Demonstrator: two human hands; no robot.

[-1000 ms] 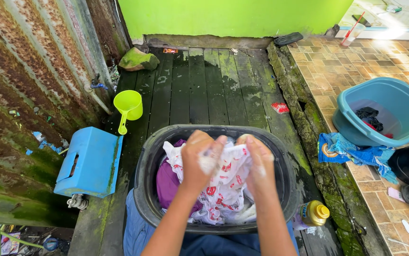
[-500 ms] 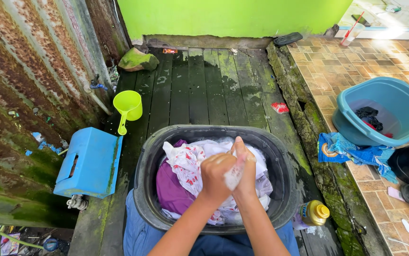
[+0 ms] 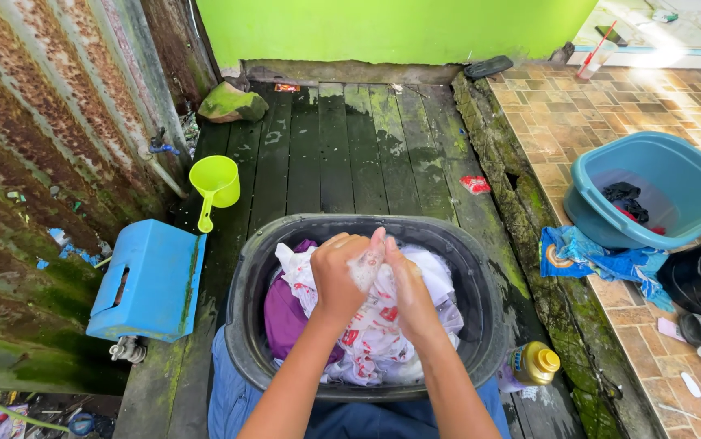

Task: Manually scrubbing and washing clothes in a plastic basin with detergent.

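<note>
Both hands meet over the middle of the tub, the left hand (image 3: 341,272) and the right hand (image 3: 406,280) pressed palm to palm with a soapy fold of the white cloth with red print (image 3: 375,325) pinched between them; each grip is closed tight on that cloth, fingers pointing away from the body.

Dark wooden floor planks (image 3: 350,146), damp and green with moss, run from the tub up to a bright green wall (image 3: 399,28). A rusted corrugated metal wall (image 3: 33,122) closes off the left side, and tan floor tiles (image 3: 603,114) spread to the right.

Below the hands sits the black oval tub (image 3: 481,325), holding the white printed cloth piled up, with a purple garment (image 3: 285,313) tucked under it on the left. A teal basin (image 3: 668,187) stands on the tiles well apart to the right, with a few dark and red pieces of clothing at its bottom. A blue patterned cloth (image 3: 586,256) lies crumpled just beside that basin.

A blue plastic stool (image 3: 151,276) stands just left of the tub, and a lime green dipper (image 3: 215,183) rests on the planks beyond it. A small yellow-capped bottle (image 3: 533,363) lies against the tub's right rim; its contents cannot be made out.
</note>
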